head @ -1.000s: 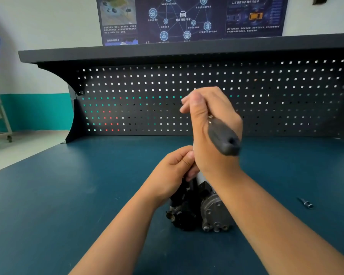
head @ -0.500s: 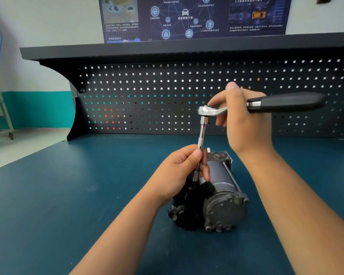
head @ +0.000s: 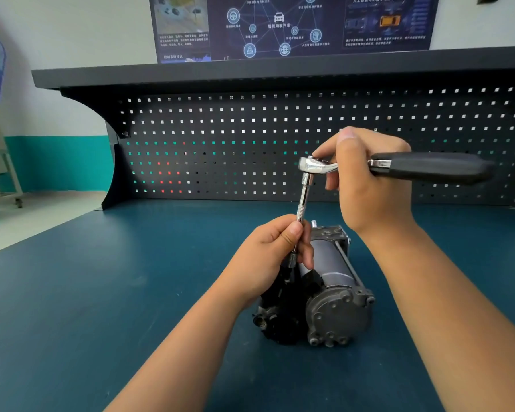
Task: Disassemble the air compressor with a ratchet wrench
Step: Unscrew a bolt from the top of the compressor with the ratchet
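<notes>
The air compressor point(head: 333, 295), grey metal with a black block on its left side, lies on the blue bench top point(head: 101, 307), its round end cap facing me. A ratchet wrench point(head: 422, 166) with a chrome head and black handle is held level above it, the handle pointing right. My right hand point(head: 369, 185) grips the wrench between head and handle. A long chrome extension bar point(head: 304, 197) runs down from the head to the compressor's top left. My left hand point(head: 268, 257) pinches the lower part of that bar; the tip is hidden behind my fingers.
A dark pegboard back panel point(head: 250, 144) with a shelf on top stands behind the bench. A poster point(head: 292, 25) hangs on the wall above. At the far left a metal frame on wheels point(head: 0, 162) stands on the floor.
The wrench handle swung from pointing toward me round to the right, uncovering the compressor. Over the last half second it barely moved. My left hand kept its hold on the extension bar.
</notes>
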Action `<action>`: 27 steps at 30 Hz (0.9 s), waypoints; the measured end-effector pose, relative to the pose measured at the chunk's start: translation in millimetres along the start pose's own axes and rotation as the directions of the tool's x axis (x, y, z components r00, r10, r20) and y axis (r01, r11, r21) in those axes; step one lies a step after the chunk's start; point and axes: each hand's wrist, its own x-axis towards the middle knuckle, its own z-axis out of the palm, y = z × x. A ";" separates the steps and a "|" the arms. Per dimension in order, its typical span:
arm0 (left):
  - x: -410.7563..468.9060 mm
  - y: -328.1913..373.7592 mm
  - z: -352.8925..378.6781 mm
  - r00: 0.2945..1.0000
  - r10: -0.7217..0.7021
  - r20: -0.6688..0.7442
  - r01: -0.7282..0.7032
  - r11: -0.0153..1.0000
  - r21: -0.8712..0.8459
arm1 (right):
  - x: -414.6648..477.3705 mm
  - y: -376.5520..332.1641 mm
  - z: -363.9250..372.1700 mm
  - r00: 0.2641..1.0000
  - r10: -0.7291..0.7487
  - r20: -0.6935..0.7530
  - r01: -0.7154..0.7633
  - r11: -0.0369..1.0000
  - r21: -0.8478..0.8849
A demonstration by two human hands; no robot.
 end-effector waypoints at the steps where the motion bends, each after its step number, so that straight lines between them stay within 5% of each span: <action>1: -0.1 0.1 -0.2 1.000 0.001 0.002 -0.001 1.000 -0.002 | 0.1 -0.8 -0.2 1.000 -0.005 0.002 0.005 1.000 -0.004; 12: 0.0 -0.5 -2.3 0.999 -0.013 0.049 0.018 0.995 -0.094 | -7.1 -9.6 -1.1 0.968 -0.251 0.006 0.242 0.926 -0.290; 16: 1.5 -2.7 -5.6 0.996 -0.055 0.066 0.063 0.992 -0.113 | -8.5 -27.7 1.4 0.989 -0.093 0.113 0.134 0.880 -0.456; 20: 1.9 -5.4 -9.6 0.994 -0.069 0.081 0.076 0.993 -0.091 | -12.2 -45.9 6.8 0.983 0.015 0.182 0.115 0.725 -0.679; 24: -0.2 -6.0 -11.3 0.991 -0.040 0.124 0.057 0.990 -0.132 | -14.0 -47.9 9.7 0.986 0.018 0.168 0.093 0.772 -0.628; 27: 0.3 -4.8 -9.2 0.991 -0.017 0.130 0.031 0.993 -0.113 | -9.3 -31.6 7.0 0.995 0.002 0.099 0.039 0.908 -0.417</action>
